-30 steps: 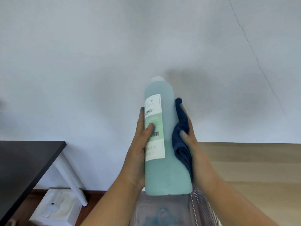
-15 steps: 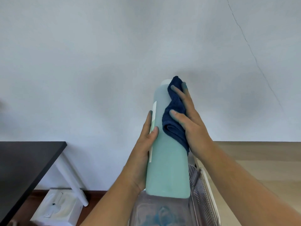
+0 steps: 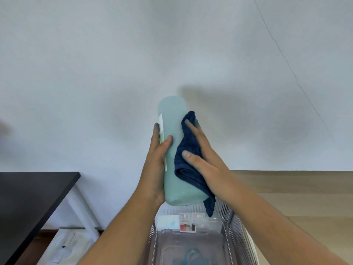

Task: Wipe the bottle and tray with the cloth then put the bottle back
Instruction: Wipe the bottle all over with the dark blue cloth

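Note:
A tall pale-green bottle [image 3: 172, 123] with a white label on its left side is held upright in the air before a white wall. My left hand [image 3: 155, 165] grips its left side, thumb across the front. My right hand [image 3: 206, 159] presses a folded dark-blue cloth [image 3: 188, 165] flat against the bottle's right side, fingers spread over it. A corner of the cloth hangs below the bottle's base. Under the bottle lies a clear plastic tray [image 3: 231, 224] with ribbed walls; small packets lie at its far end.
A black table [image 3: 28, 199] with a white leg stands at the lower left, a white box [image 3: 63, 247] on the floor beneath it. A light wooden surface [image 3: 305, 197] extends to the right of the tray.
My right hand slid the cloth from the bottle's lower side up to its top, then back down to the middle. The bottle turned, so its label now faces left.

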`<action>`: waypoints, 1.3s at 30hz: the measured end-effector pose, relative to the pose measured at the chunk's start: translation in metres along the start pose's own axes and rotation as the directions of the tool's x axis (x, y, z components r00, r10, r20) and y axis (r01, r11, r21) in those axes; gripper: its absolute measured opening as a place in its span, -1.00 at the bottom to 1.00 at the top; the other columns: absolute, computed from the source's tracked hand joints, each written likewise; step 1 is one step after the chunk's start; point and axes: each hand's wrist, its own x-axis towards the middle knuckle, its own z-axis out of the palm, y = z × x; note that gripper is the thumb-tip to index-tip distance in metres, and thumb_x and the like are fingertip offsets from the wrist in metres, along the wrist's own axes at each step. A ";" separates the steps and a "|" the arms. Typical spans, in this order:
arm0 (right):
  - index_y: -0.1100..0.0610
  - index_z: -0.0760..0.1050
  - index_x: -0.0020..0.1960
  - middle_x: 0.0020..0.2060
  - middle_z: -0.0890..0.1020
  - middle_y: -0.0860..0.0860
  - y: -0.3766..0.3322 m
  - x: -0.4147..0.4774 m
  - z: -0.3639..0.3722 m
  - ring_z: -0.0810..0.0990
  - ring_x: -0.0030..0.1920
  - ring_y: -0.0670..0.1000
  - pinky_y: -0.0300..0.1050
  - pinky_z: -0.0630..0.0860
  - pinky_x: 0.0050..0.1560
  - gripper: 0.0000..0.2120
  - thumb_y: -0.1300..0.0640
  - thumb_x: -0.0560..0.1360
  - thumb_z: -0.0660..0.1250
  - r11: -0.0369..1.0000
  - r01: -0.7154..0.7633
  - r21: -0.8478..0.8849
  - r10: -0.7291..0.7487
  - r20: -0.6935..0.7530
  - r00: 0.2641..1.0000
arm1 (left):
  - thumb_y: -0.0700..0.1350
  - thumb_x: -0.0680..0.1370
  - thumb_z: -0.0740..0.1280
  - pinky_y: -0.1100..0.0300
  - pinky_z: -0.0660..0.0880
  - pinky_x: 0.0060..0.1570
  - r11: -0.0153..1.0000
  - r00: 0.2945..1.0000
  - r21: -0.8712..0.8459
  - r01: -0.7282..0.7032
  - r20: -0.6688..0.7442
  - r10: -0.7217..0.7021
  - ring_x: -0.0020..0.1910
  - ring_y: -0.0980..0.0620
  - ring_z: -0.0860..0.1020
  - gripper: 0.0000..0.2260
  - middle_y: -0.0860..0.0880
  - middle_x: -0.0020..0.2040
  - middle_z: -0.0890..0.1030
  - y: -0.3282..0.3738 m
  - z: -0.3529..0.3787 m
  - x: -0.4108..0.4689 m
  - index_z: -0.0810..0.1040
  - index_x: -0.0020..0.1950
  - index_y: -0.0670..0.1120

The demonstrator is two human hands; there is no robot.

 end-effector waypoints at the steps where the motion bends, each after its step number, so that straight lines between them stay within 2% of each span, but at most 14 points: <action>1: -0.35 0.10 0.44 0.52 0.02 -0.30 -0.002 -0.001 0.000 0.06 0.50 -0.28 0.00 0.17 0.51 -0.40 -0.12 0.47 0.23 0.999 0.017 -0.050 -0.016 0.014 1.000 | 0.00 0.41 0.37 0.05 0.62 -0.09 1.000 1.000 -0.006 -0.014 0.005 0.014 0.13 -0.07 0.63 -0.44 0.02 0.17 0.66 0.002 0.001 0.003 0.31 0.36 0.33; 3: -0.39 0.09 0.42 0.51 -0.04 -0.37 -0.005 -0.003 0.000 -0.03 0.48 -0.36 -0.06 0.16 0.51 -0.40 -0.21 0.43 0.23 0.988 0.052 -0.148 -0.046 0.046 0.998 | -0.01 0.44 0.35 0.02 0.61 -0.03 0.999 1.000 -0.025 -0.024 0.020 0.024 0.16 -0.07 0.62 -0.49 0.01 0.18 0.66 0.007 0.003 0.009 0.32 0.34 0.32; 9: -0.34 0.13 0.43 0.51 -0.04 -0.35 -0.014 -0.004 -0.006 -0.16 0.53 -0.22 0.10 0.13 0.52 -0.33 -0.28 0.36 0.28 0.950 0.140 -0.281 -0.133 0.044 0.990 | 0.00 0.55 0.30 -0.04 0.59 0.02 0.997 0.997 -0.063 0.039 0.063 -0.035 0.19 -0.10 0.60 -0.56 -0.05 0.22 0.63 0.018 0.011 0.020 0.33 0.41 0.26; 12: -0.37 0.11 0.41 0.51 -0.05 -0.36 -0.015 -0.004 -0.012 -0.20 0.53 -0.20 -0.17 0.03 0.48 -0.26 -0.31 0.31 0.34 0.900 0.219 -0.377 -0.199 0.093 0.976 | 0.05 0.56 0.29 -0.08 0.54 0.13 0.991 0.994 -0.091 0.098 0.064 -0.092 0.25 -0.13 0.55 -0.57 -0.08 0.31 0.56 0.020 0.015 0.024 0.33 0.42 0.24; 15: -0.41 0.13 0.38 0.49 -0.01 -0.39 -0.014 -0.006 -0.015 -0.18 0.53 -0.21 -0.49 -0.04 0.39 -0.31 -0.27 0.33 0.35 0.874 0.273 -0.403 -0.259 0.091 0.962 | 0.14 0.52 0.28 -0.16 0.28 0.40 0.965 0.970 -0.132 0.228 0.116 -0.213 0.42 -0.17 0.36 -0.45 -0.13 0.47 0.37 0.022 0.017 0.026 0.28 0.49 0.11; 19: -0.28 0.24 0.41 0.50 0.14 -0.29 -0.002 -0.010 -0.014 -0.03 0.55 -0.14 -0.48 0.07 0.41 -0.38 -0.14 0.40 0.37 0.901 0.348 -0.259 -0.364 -0.016 0.931 | 0.19 0.52 0.24 -0.14 0.17 0.46 0.943 0.957 -0.181 0.280 0.133 -0.259 0.49 -0.17 0.25 -0.39 -0.15 0.52 0.27 0.022 0.023 0.026 0.23 0.52 0.02; 22: -0.21 0.28 0.41 0.50 0.21 -0.21 0.006 -0.014 -0.009 0.12 0.52 -0.14 -0.42 0.23 0.36 -0.44 -0.17 0.45 0.34 0.934 0.356 0.015 -0.352 -0.114 0.929 | 0.18 0.55 0.21 -0.14 0.19 0.44 0.952 0.971 -0.199 0.231 0.111 -0.212 0.46 -0.20 0.29 -0.39 -0.18 0.52 0.26 0.024 0.028 0.026 0.19 0.54 -0.02; 24: -0.18 0.28 0.43 0.50 0.23 -0.20 0.008 -0.015 -0.006 0.18 0.50 -0.17 -0.42 0.29 0.33 -0.44 -0.24 0.47 0.27 0.932 0.349 0.102 -0.333 -0.146 0.932 | 0.18 0.53 0.24 -0.13 0.29 0.38 0.968 0.983 -0.179 0.177 0.083 -0.165 0.37 -0.20 0.37 -0.39 -0.19 0.51 0.29 0.028 0.030 0.027 0.20 0.53 0.00; 26: -0.20 0.27 0.43 0.49 0.23 -0.23 0.008 -0.015 -0.009 0.18 0.49 -0.21 -0.45 0.29 0.31 -0.47 -0.20 0.49 0.28 0.941 0.329 0.082 -0.316 -0.138 0.939 | 0.15 0.51 0.28 -0.15 0.37 0.32 0.990 0.996 -0.117 0.081 0.054 -0.075 0.35 -0.20 0.42 -0.41 -0.17 0.47 0.36 0.030 0.032 0.027 0.23 0.51 0.07; 29: -0.25 0.23 0.43 0.52 0.16 -0.24 0.003 -0.011 -0.018 0.13 0.49 -0.26 -0.48 0.23 0.33 -0.41 -0.07 0.45 0.34 0.938 0.320 -0.135 -0.330 -0.068 0.941 | 0.04 0.57 0.27 -0.15 0.50 0.19 0.987 0.989 0.079 -0.143 -0.011 0.144 0.26 -0.15 0.54 -0.52 -0.10 0.38 0.49 0.030 0.031 0.029 0.24 0.46 0.23; 32: -0.28 0.18 0.44 0.52 0.08 -0.28 -0.002 -0.008 -0.024 0.12 0.50 -0.25 -0.44 0.23 0.36 -0.36 -0.19 0.43 0.34 0.872 0.357 -0.335 -0.377 0.004 0.926 | 0.01 0.58 0.28 -0.24 0.43 0.26 0.970 0.977 0.116 -0.211 -0.005 0.213 0.28 -0.18 0.52 -0.51 -0.08 0.38 0.49 0.030 0.030 0.029 0.21 0.45 0.32; 34: -0.26 0.20 0.44 0.52 0.11 -0.27 -0.003 -0.008 -0.020 0.12 0.51 -0.21 -0.41 0.22 0.38 -0.36 -0.17 0.42 0.36 0.876 0.381 -0.297 -0.409 -0.038 0.912 | 0.04 0.54 0.30 -0.23 0.44 0.25 0.976 0.978 0.060 -0.208 0.011 0.208 0.30 -0.17 0.51 -0.52 -0.06 0.39 0.48 0.030 0.031 0.028 0.26 0.42 0.34; 37: -0.25 0.26 0.42 0.50 0.19 -0.26 0.002 -0.013 -0.008 0.13 0.51 -0.18 -0.37 0.24 0.38 -0.38 -0.14 0.41 0.40 0.920 0.391 -0.025 -0.390 -0.149 0.909 | 0.06 0.51 0.32 -0.08 0.57 0.09 0.976 0.976 0.012 -0.216 0.040 0.216 0.26 -0.11 0.55 -0.49 0.00 0.36 0.51 0.028 0.031 0.026 0.28 0.43 0.30; 39: -0.25 0.28 0.41 0.50 0.18 -0.26 0.003 -0.016 -0.005 0.13 0.51 -0.18 -0.37 0.28 0.36 -0.38 -0.05 0.42 0.43 0.917 0.399 0.022 -0.391 -0.156 0.907 | 0.06 0.51 0.30 -0.04 0.58 0.04 0.979 0.977 0.009 -0.203 0.073 0.202 0.25 -0.12 0.55 -0.48 -0.04 0.37 0.50 0.028 0.029 0.026 0.27 0.45 0.26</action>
